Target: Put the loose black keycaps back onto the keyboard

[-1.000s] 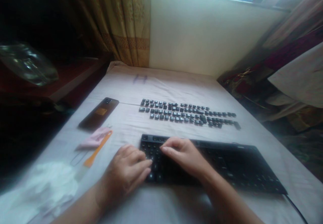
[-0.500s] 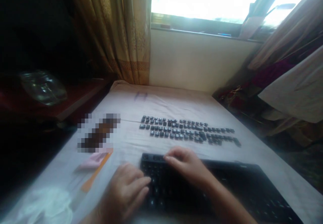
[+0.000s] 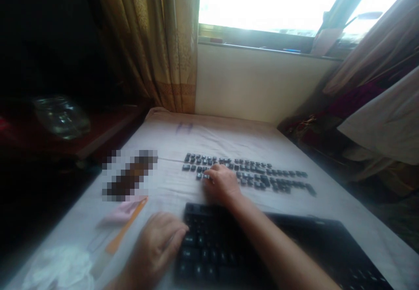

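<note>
A black computer keyboard [image 3: 209, 255] lies on the cloth in front of me, with keys on its left part and its middle dark and hard to make out. My left hand [image 3: 160, 240] is closed at the keyboard's left edge, its fingertips against it. Beyond the keyboard, rows of loose black keycaps [image 3: 258, 166] are laid out. Over the left end of the nearest row, my right hand [image 3: 224, 183] pinches a keycap [image 3: 206, 176] between thumb and finger. Its palm side and some keycaps beneath it are hidden.
Left of the keyboard lie an orange-handled brush [image 3: 122, 231], a pink cloth [image 3: 122, 210], a blurred-out brown object [image 3: 131, 176] and a crumpled white cloth [image 3: 60, 266]. A clear jar [image 3: 62, 116] stands on a dark red surface. Behind are a curtain [image 3: 170, 41] and a window.
My right hand has moved from the keyboard's upper left part forward to the keycap rows. My left hand has shifted slightly left, uncovering more keys at the keyboard's edge.
</note>
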Tool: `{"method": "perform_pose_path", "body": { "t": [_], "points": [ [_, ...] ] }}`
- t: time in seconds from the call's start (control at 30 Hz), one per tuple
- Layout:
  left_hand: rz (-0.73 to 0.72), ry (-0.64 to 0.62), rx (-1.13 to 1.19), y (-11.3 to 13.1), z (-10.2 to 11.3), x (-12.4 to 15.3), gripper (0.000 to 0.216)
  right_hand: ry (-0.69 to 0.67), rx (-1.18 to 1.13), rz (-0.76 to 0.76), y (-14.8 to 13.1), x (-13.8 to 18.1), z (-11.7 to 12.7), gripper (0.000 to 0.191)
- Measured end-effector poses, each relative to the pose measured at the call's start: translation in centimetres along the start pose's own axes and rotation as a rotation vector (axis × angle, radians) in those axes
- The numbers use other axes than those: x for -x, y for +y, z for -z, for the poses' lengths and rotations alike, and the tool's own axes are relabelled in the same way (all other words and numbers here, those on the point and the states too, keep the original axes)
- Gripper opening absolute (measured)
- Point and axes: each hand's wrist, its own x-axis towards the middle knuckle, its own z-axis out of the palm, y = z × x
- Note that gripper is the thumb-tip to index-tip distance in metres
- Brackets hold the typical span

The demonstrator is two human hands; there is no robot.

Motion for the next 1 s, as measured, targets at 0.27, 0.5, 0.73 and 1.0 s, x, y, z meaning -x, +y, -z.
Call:
{"method": "perform_pose_path", "body": {
  "t": [0.27,0.5,0.73,1.0],
  "points": [
    [0.003,0.006,0.021,0.1,0.0,-0.3,0.022,-0.013,0.063,0.063,-0.5,-1.4,-0.7,0.02],
    [0.042,-0.007,0.031,0.0,-0.2,0.1,0.023,-0.001,0.035,0.081,-0.9,-1.7,-1.2,0.017],
    [0.041,-0.027,0.01,0.0,-0.3,0.2,0.026,0.012,-0.074,0.053,-0.7,1.3,0.3,0.013],
    [0.004,-0.068,-0.037,0.5,0.1,-0.1,0.022,-0.183,-0.472,0.062,-0.1,9.3,2.6,0.012]
  ]
}}
